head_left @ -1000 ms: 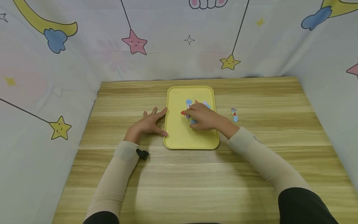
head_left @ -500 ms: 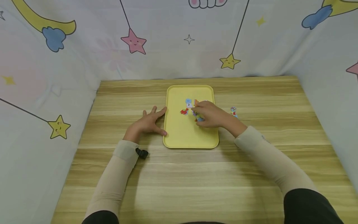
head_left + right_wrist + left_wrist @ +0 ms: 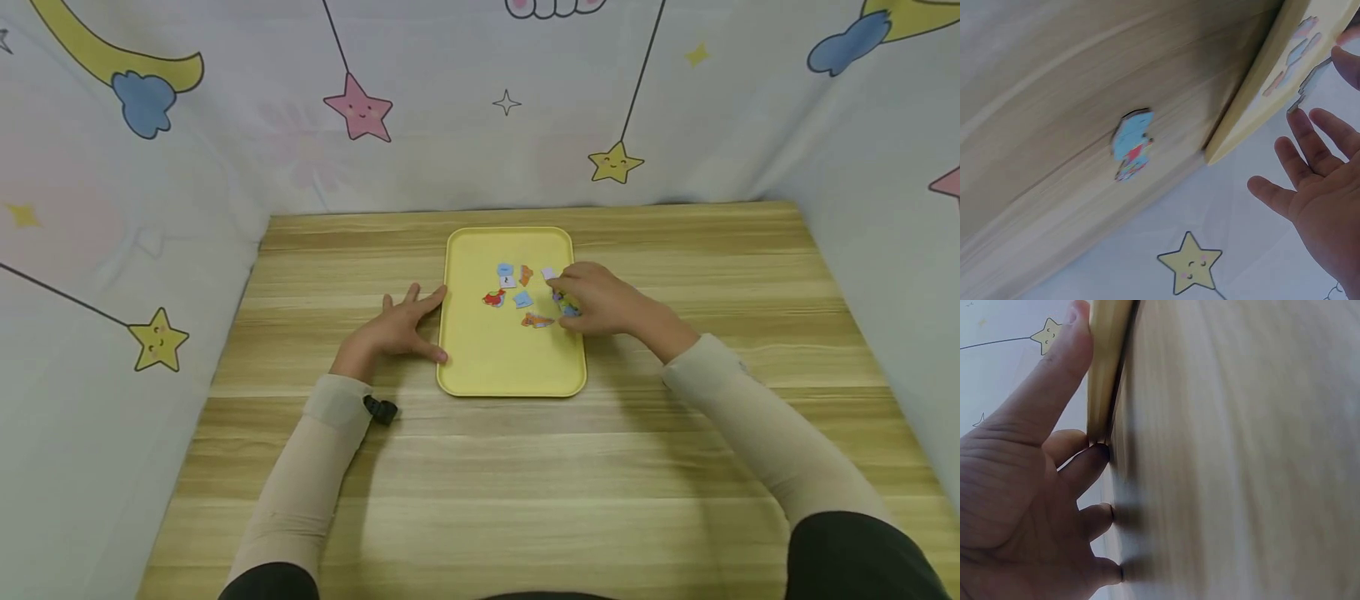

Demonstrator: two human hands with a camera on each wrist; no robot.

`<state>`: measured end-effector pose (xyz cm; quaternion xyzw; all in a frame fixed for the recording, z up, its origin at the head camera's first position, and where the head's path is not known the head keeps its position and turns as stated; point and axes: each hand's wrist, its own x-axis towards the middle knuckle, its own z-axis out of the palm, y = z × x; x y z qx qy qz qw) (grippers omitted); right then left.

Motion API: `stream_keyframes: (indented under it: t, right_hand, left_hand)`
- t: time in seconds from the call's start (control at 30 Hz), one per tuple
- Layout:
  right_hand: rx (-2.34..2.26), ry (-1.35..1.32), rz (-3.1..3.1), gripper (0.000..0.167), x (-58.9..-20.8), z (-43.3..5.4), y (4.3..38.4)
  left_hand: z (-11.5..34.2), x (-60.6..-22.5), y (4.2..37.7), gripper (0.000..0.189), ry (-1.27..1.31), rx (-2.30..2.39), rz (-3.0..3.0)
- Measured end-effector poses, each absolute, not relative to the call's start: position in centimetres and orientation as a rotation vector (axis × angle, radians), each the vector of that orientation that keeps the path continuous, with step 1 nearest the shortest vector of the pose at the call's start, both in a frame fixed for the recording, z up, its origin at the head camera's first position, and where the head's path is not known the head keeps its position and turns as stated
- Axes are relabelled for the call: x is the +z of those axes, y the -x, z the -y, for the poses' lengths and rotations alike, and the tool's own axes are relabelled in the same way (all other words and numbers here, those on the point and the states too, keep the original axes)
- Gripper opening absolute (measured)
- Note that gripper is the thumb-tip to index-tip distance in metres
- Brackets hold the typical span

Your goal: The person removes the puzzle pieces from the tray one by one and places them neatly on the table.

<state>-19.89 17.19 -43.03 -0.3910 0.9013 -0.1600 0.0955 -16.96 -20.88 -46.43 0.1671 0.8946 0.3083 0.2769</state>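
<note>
My right hand [image 3: 609,302] pinches a small, flat, many-coloured puzzle piece [image 3: 567,305] over the right side of the yellow tray [image 3: 495,367]. In the right wrist view that puzzle piece [image 3: 1314,82] shows edge-on between thumb and fingertip. On the tray lie a red piece [image 3: 493,298], a light-blue piece [image 3: 522,300], two orange pieces [image 3: 537,320], a pale lilac one [image 3: 549,273] and a blue-and-white one [image 3: 507,277]. My left hand [image 3: 392,328] spreads its fingers on the table, with thumb and index finger touching the tray's left edge.
One more blue and red piece [image 3: 1132,145] lies on the wooden table [image 3: 480,483] right of the tray; my right hand and wrist hide it in the head view. A printed white curtain [image 3: 450,150] stands behind the table and along both sides.
My right hand has moved right across the tray with the puzzle piece, uncovering the pieces in the middle and now covering the loose one on the table. My left hand stays put.
</note>
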Motion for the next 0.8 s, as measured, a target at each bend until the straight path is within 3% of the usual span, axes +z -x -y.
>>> stream_keyframes:
  t: [0.8]
  right_hand:
    - [-0.369,1.0,-2.716,0.061,-43.8,-22.4,19.7]
  left_hand:
    - [20.8,-46.1,16.8,0.128,-0.451,0.822,-2.401]
